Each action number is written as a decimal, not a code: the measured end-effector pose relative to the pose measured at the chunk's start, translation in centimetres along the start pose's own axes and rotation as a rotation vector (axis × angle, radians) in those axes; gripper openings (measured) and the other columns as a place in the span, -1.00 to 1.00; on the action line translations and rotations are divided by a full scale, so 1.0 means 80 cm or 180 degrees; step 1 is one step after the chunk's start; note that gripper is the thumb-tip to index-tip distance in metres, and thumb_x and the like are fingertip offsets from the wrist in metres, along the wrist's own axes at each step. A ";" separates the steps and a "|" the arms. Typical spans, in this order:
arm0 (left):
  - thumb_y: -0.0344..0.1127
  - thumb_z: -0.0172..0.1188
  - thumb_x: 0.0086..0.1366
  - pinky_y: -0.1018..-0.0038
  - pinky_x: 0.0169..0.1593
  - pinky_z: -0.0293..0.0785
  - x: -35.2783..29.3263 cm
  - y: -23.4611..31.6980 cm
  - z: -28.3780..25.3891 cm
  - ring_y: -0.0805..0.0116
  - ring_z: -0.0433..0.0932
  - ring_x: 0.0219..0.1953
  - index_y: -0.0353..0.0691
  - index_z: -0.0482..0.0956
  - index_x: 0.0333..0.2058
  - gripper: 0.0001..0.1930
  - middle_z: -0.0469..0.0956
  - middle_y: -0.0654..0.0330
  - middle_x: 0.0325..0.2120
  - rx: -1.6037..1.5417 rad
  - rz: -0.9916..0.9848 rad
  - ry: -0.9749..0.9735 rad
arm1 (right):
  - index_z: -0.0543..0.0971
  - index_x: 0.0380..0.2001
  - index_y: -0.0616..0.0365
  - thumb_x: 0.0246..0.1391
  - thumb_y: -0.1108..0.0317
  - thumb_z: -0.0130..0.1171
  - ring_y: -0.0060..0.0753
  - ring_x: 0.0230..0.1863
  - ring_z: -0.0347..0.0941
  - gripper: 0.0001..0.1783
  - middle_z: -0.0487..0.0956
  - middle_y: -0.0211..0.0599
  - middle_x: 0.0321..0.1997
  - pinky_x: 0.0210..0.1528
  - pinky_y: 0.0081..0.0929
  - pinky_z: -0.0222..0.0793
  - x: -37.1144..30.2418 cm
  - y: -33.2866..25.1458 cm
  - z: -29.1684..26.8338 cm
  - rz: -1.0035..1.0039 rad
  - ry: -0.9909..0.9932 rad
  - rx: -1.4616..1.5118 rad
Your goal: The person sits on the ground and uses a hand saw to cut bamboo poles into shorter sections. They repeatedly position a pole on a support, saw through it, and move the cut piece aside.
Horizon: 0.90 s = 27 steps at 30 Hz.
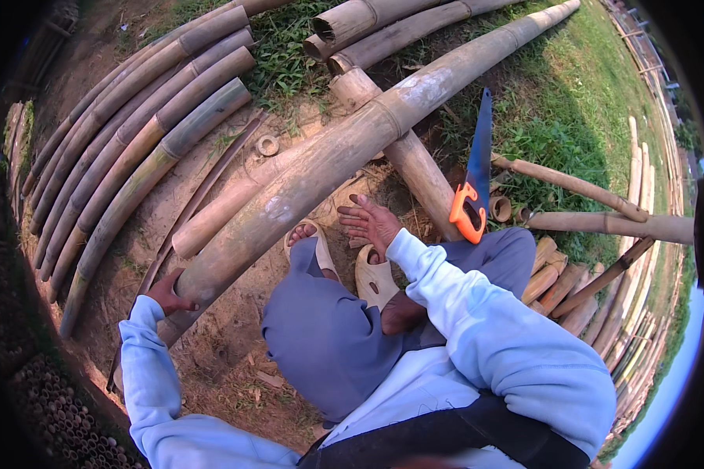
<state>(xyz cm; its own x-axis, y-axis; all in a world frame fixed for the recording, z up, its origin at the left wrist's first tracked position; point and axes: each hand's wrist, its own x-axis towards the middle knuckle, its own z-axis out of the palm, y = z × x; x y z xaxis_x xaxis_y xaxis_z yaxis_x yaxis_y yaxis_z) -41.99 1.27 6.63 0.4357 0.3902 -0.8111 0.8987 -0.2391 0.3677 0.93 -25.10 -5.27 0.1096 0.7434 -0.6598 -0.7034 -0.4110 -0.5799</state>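
Left hand: the left hand (167, 293) is laid on the near end of the long bamboo pole (352, 148), fingers curled against its side; a steadying touch, not a full wrap.
Right hand: the right hand (370, 221) is held open and flat, fingers spread, nothing in it, just beside the pole's near flank.
Pole: it runs from near left to far right, propped across a shorter bamboo log (414, 168); no cut is seen in it.
Saw: the hand saw (475, 176) with blue blade and orange handle stands untouched, right of the log, apart from both hands.
Feet: a sandalled foot (309, 238) is set close against the pole.
Progress: positioning is judged in hand; sawing appears not yet begun.
Surroundings: stacked bamboo poles (133, 133) lie far left; short offcuts (559, 285) lie at right.
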 end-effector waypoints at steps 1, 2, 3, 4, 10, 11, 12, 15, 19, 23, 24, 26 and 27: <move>0.04 0.59 -0.25 0.24 0.31 0.31 0.005 0.006 -0.009 -0.02 0.44 0.21 -0.20 0.27 0.31 0.11 0.48 -0.08 0.14 0.0272 -0.0155 0.0027 | 0.09 0.41 0.15 0.14 -0.36 0.13 -0.10 0.32 0.31 0.04 0.38 -0.05 0.35 0.32 -0.12 0.17 0.003 -0.006 0.003 -0.0088 0.0003 0.0019; 0.14 0.58 -0.21 0.21 0.35 0.26 0.011 0.017 -0.016 -0.05 0.37 0.28 -0.21 0.21 0.35 0.18 0.40 -0.12 0.22 0.0911 -0.0141 0.0088 | 0.13 0.40 0.14 0.14 -0.35 0.15 -0.10 0.30 0.33 0.02 0.39 -0.03 0.33 0.30 -0.14 0.19 0.005 -0.011 0.006 -0.0069 0.0061 0.0056; 0.17 0.58 -0.21 0.19 0.36 0.25 0.020 0.031 -0.021 -0.06 0.35 0.30 -0.22 0.21 0.35 0.18 0.38 -0.13 0.23 0.0747 0.0163 0.0359 | 0.10 0.41 0.16 0.15 -0.35 0.13 -0.11 0.29 0.35 0.03 0.39 -0.02 0.33 0.27 -0.16 0.22 0.006 -0.014 0.008 -0.0093 0.0102 0.0062; 0.20 0.57 -0.20 0.17 0.37 0.23 0.032 0.050 -0.023 -0.07 0.33 0.31 -0.23 0.20 0.35 0.19 0.36 -0.14 0.25 0.0682 0.0331 0.0615 | 0.08 0.43 0.18 0.17 -0.34 0.12 -0.12 0.27 0.37 0.04 0.39 -0.01 0.33 0.25 -0.19 0.26 0.007 -0.017 0.009 -0.0107 0.0116 0.0057; 0.37 0.48 -0.16 0.14 0.35 0.27 0.136 0.233 -0.009 -0.13 0.36 0.27 -0.40 0.19 0.31 0.23 0.37 -0.24 0.21 0.0169 0.1078 0.1023 | 0.06 0.42 0.22 0.11 -0.40 0.14 -0.10 0.29 0.35 0.11 0.39 -0.03 0.32 0.30 -0.09 0.19 0.023 -0.038 0.002 -0.0340 0.0622 0.0371; 0.40 0.47 -0.17 0.14 0.32 0.32 0.151 0.267 -0.003 -0.13 0.40 0.24 -0.45 0.20 0.30 0.25 0.40 -0.26 0.18 0.0348 0.1088 0.1051 | 0.07 0.42 0.22 0.10 -0.41 0.15 -0.10 0.29 0.34 0.12 0.38 -0.04 0.32 0.31 -0.07 0.17 0.028 -0.043 0.000 -0.0426 0.0710 0.0416; 0.42 0.46 -0.20 0.14 0.28 0.35 0.163 0.299 0.003 -0.13 0.43 0.20 -0.47 0.23 0.26 0.24 0.42 -0.28 0.14 0.0539 0.1077 0.1031 | 0.18 0.36 0.14 0.06 -0.40 0.20 -0.16 0.23 0.37 0.05 0.40 -0.12 0.28 0.27 -0.12 0.19 0.034 -0.047 -0.001 -0.0496 0.0763 0.0554; 0.42 0.50 -0.28 0.18 0.17 0.43 0.188 0.370 0.024 -0.09 0.52 0.09 -0.47 0.30 0.11 0.19 0.50 -0.25 0.01 0.1200 0.1040 0.1308 | 0.34 0.29 0.10 -0.01 -0.39 0.29 -0.24 0.12 0.41 0.00 0.45 -0.20 0.18 0.13 -0.18 0.27 0.052 -0.056 -0.003 -0.0566 0.0823 0.0574; 0.31 0.59 -0.38 0.22 0.13 0.48 0.192 0.400 0.056 -0.07 0.56 0.01 -0.45 0.31 0.06 0.16 0.54 -0.17 -0.09 0.1573 0.1131 0.1673 | 0.47 0.18 0.13 -0.07 -0.31 0.40 -0.33 0.16 0.37 -0.09 0.48 -0.31 0.16 0.14 -0.25 0.27 0.074 -0.057 0.006 -0.0678 0.0975 0.0744; 0.21 0.56 -0.28 0.20 0.01 0.56 0.194 0.400 0.059 -0.08 0.61 -0.08 -0.43 0.33 0.01 0.02 0.57 -0.16 -0.16 0.1309 0.0972 0.1541 | 0.42 0.20 0.10 0.10 -0.06 0.38 -0.37 0.15 0.43 -0.28 0.51 -0.31 0.14 0.16 -0.24 0.35 0.091 -0.056 0.022 -0.1116 0.0744 0.0753; 0.20 0.55 -0.26 0.19 -0.01 0.57 0.195 0.399 0.058 -0.08 0.62 -0.09 -0.43 0.34 0.00 -0.01 0.57 -0.16 -0.17 0.1257 0.0942 0.1513 | 0.38 0.24 0.22 0.10 0.04 0.40 -0.34 0.17 0.43 -0.24 0.49 -0.23 0.20 0.23 -0.28 0.35 0.093 -0.057 0.025 -0.0930 0.0758 0.0953; 0.19 0.51 -0.25 0.17 -0.02 0.57 0.197 0.397 0.054 -0.07 0.62 -0.10 -0.41 0.34 -0.02 -0.05 0.57 -0.17 -0.17 0.1293 0.1042 0.1490 | 0.37 0.23 0.27 0.09 0.02 0.41 -0.32 0.17 0.43 -0.21 0.48 -0.20 0.20 0.23 -0.29 0.36 0.094 -0.060 0.029 -0.1115 0.0782 0.0846; 0.18 0.50 -0.24 0.16 -0.02 0.57 0.198 0.395 0.052 -0.07 0.62 -0.10 -0.41 0.35 -0.03 -0.07 0.57 -0.18 -0.17 0.1281 0.1071 0.1432 | 0.37 0.23 0.29 0.08 0.02 0.42 -0.31 0.17 0.43 -0.20 0.48 -0.19 0.20 0.22 -0.29 0.36 0.093 -0.062 0.030 -0.1120 0.0859 0.0787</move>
<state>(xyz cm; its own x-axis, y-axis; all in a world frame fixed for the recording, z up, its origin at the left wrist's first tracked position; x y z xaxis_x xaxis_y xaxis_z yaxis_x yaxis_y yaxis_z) -6.89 -3.85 3.53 0.7443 0.5473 -0.3828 0.6602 -0.6893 0.2982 3.50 -16.27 -6.15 0.5244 0.6380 -0.5639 -0.7330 0.0013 -0.6802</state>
